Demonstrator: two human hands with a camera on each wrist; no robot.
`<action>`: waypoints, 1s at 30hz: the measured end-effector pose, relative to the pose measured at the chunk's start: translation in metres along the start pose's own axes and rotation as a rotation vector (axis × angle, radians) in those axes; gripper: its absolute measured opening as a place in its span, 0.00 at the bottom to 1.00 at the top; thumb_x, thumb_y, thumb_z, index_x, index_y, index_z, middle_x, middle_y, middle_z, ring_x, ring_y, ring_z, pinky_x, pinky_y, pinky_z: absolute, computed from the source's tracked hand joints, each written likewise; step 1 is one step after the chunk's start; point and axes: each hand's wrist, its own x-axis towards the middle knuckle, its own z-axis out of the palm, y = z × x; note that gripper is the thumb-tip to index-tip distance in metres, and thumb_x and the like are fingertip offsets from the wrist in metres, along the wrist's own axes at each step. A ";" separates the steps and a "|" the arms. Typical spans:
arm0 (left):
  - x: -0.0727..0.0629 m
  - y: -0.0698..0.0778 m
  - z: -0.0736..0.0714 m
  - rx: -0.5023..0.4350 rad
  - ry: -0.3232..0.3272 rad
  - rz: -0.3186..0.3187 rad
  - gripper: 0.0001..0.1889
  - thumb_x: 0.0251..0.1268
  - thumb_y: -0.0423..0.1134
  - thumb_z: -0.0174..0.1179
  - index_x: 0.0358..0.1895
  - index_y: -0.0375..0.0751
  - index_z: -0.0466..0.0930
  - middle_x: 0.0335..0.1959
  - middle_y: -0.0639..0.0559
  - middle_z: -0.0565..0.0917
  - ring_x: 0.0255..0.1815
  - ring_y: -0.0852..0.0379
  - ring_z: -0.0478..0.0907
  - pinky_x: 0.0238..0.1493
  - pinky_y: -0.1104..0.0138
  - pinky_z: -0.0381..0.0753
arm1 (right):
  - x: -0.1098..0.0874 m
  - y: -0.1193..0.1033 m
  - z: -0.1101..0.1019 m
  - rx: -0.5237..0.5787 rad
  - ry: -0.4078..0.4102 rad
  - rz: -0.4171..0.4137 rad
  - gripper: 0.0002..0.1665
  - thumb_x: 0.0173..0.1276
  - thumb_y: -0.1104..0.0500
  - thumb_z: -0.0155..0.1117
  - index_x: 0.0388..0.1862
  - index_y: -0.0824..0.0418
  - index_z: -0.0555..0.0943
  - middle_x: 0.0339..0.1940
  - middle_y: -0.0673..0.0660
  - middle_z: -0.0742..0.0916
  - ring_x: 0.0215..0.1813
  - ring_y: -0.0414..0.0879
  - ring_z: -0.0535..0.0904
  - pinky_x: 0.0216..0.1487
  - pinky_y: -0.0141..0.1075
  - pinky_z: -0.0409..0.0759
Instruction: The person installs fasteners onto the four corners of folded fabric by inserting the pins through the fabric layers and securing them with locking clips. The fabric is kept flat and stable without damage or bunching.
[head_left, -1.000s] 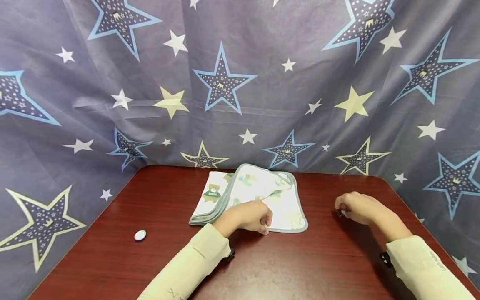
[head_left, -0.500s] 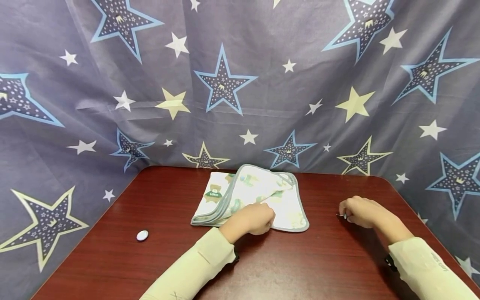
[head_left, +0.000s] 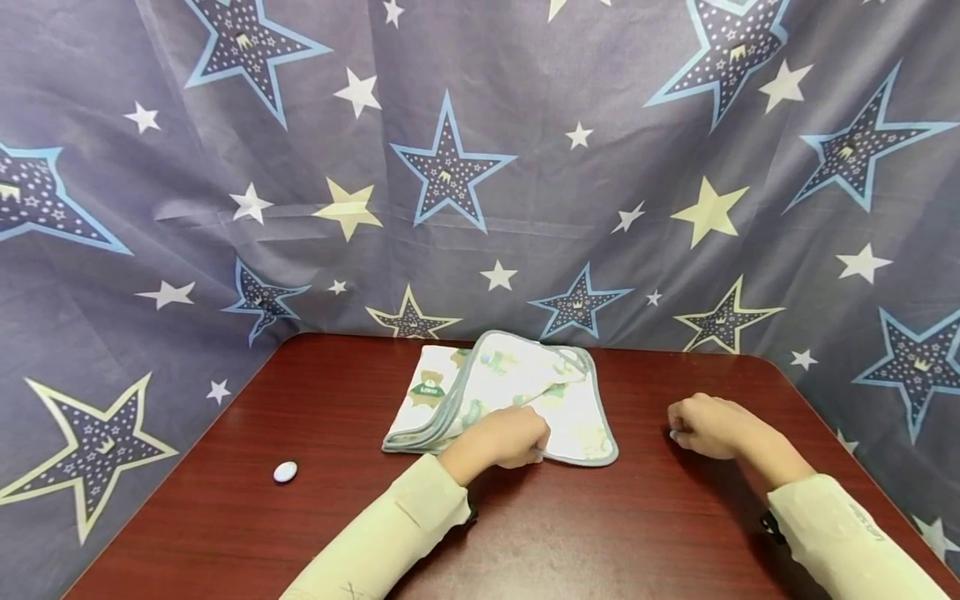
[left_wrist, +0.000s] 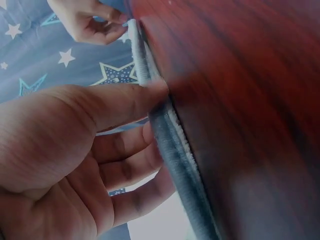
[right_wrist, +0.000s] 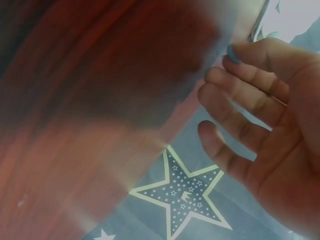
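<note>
A white cloth with a bear print and grey-blue edging lies folded near the back of the table. My left hand pinches its near edge; in the left wrist view the thumb lies over the edging and the fingers are curled beneath. Off to the right of the cloth, my right hand is held low over the table. Its thumb and forefinger pinch a pin by its blue head, seen in the right wrist view. The pin's shaft is hidden in the head view.
A small white oval object lies on the left of the dark red wooden table. A grey-blue curtain with stars hangs behind the table and along both its sides.
The left hand has shifted slightly right along the cloth's near edge and curled more. The right hand moved a little right, then back left, and the pin's shaft has gone out of sight.
</note>
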 end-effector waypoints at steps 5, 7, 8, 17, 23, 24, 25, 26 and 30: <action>0.000 -0.006 0.000 -0.037 0.009 -0.004 0.09 0.66 0.42 0.70 0.27 0.53 0.83 0.23 0.66 0.78 0.27 0.67 0.75 0.33 0.72 0.75 | 0.006 -0.011 -0.006 -0.022 0.064 -0.036 0.17 0.64 0.61 0.69 0.23 0.45 0.73 0.20 0.42 0.72 0.23 0.37 0.66 0.24 0.36 0.66; -0.001 -0.008 -0.001 -0.061 0.023 -0.020 0.07 0.67 0.42 0.70 0.29 0.52 0.84 0.25 0.65 0.79 0.29 0.66 0.76 0.34 0.71 0.76 | 0.009 -0.018 -0.009 -0.029 0.094 -0.058 0.16 0.65 0.61 0.70 0.24 0.44 0.74 0.21 0.41 0.73 0.23 0.36 0.66 0.25 0.36 0.67; 0.000 -0.010 -0.001 -0.076 0.033 -0.028 0.06 0.67 0.42 0.69 0.30 0.52 0.85 0.25 0.65 0.79 0.29 0.65 0.76 0.35 0.70 0.76 | 0.011 -0.021 -0.011 -0.034 0.108 -0.072 0.16 0.65 0.60 0.70 0.25 0.44 0.74 0.21 0.41 0.73 0.24 0.36 0.67 0.25 0.37 0.68; -0.002 -0.025 -0.010 -0.226 0.125 -0.044 0.05 0.68 0.40 0.67 0.33 0.50 0.84 0.22 0.64 0.79 0.27 0.64 0.76 0.35 0.69 0.75 | 0.024 -0.052 -0.020 -0.081 0.226 -0.224 0.13 0.65 0.61 0.71 0.28 0.45 0.77 0.27 0.37 0.78 0.28 0.33 0.71 0.30 0.36 0.73; -0.003 -0.035 -0.018 -0.339 0.191 -0.015 0.03 0.69 0.38 0.66 0.35 0.47 0.84 0.25 0.62 0.82 0.28 0.66 0.77 0.37 0.71 0.76 | 0.028 -0.069 -0.023 -0.125 0.256 -0.260 0.13 0.63 0.61 0.72 0.29 0.45 0.77 0.28 0.39 0.78 0.28 0.36 0.73 0.32 0.38 0.75; -0.003 -0.037 -0.018 -0.359 0.201 -0.018 0.02 0.69 0.38 0.66 0.36 0.47 0.85 0.25 0.62 0.83 0.28 0.66 0.77 0.37 0.71 0.77 | 0.029 -0.072 -0.023 -0.133 0.263 -0.270 0.13 0.62 0.61 0.73 0.29 0.45 0.77 0.28 0.40 0.78 0.29 0.37 0.74 0.32 0.39 0.76; -0.004 -0.038 -0.019 -0.379 0.212 -0.027 0.02 0.69 0.38 0.66 0.36 0.47 0.85 0.25 0.62 0.83 0.28 0.66 0.77 0.37 0.70 0.77 | 0.030 -0.075 -0.024 -0.142 0.270 -0.281 0.13 0.61 0.61 0.73 0.29 0.46 0.78 0.28 0.40 0.78 0.30 0.38 0.75 0.33 0.39 0.76; -0.004 -0.040 -0.019 -0.397 0.225 -0.036 0.02 0.69 0.37 0.66 0.36 0.47 0.85 0.25 0.61 0.83 0.28 0.66 0.77 0.38 0.70 0.77 | 0.032 -0.079 -0.025 -0.151 0.280 -0.292 0.12 0.61 0.61 0.73 0.29 0.46 0.78 0.28 0.41 0.78 0.30 0.39 0.76 0.33 0.40 0.76; -0.006 -0.048 -0.019 -0.463 0.286 -0.083 0.03 0.68 0.38 0.66 0.35 0.48 0.84 0.25 0.61 0.81 0.29 0.65 0.77 0.37 0.69 0.76 | 0.037 -0.095 -0.027 -0.177 0.353 -0.342 0.12 0.60 0.60 0.74 0.29 0.47 0.77 0.30 0.43 0.78 0.33 0.42 0.76 0.34 0.40 0.75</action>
